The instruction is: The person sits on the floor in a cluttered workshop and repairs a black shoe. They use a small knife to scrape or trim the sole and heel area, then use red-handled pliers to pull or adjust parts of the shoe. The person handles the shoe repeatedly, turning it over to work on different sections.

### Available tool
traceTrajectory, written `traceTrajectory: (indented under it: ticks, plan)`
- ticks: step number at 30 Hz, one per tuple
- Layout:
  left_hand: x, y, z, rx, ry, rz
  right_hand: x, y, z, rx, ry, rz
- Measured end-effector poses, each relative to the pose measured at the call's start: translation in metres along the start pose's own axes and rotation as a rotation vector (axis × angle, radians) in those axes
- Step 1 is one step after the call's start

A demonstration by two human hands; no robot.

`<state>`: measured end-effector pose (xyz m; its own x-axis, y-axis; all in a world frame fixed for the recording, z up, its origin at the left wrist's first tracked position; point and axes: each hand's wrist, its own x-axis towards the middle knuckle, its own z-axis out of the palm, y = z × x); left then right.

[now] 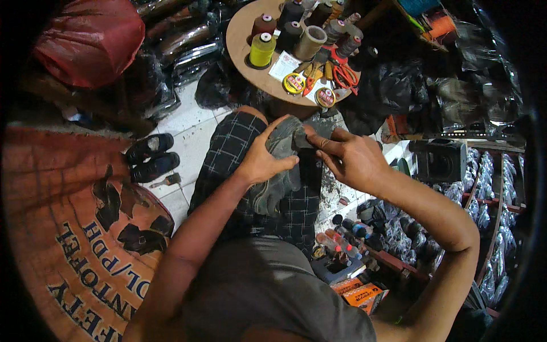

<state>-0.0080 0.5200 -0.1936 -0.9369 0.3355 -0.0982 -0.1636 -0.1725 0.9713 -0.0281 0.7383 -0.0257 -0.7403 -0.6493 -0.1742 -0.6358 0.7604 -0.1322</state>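
Note:
A worn dark grey shoe sole (269, 191) rests across my checked-trousered lap (217, 159). My left hand (261, 158) is closed round its left side, thumb lying across the upper face. My right hand (356, 159) is closed at the sole's upper right, the fingertips pinched on a small dark piece (302, 139) against it; I cannot make out what that piece is.
Ahead, a round table (239, 37) holds thread spools, tins, red scissors and tools. Black shoes (152, 159) and a brush (166, 180) lie at left beside an orange banner (68, 216). A speaker (441, 161), bottles (342, 244) and wrapped bundles (490, 228) are at right.

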Motion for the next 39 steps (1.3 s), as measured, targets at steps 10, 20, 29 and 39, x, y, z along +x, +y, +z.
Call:
traceTrajectory:
  ticks: [10,20,29,39]
  plan:
    - [0.001,-0.004,0.003,-0.032,0.017,-0.005,0.011,-0.008,-0.002,0.312,-0.069,0.220]
    - [0.001,-0.008,0.001,0.055,0.074,0.042,0.015,-0.006,0.024,0.859,0.050,0.325]
    - [0.006,-0.002,-0.005,-0.006,0.010,0.083,-0.002,0.018,-0.016,-0.034,-0.002,-0.065]
    - [0.006,-0.006,-0.011,0.019,0.022,0.104,-0.022,0.011,0.007,0.088,0.170,0.025]
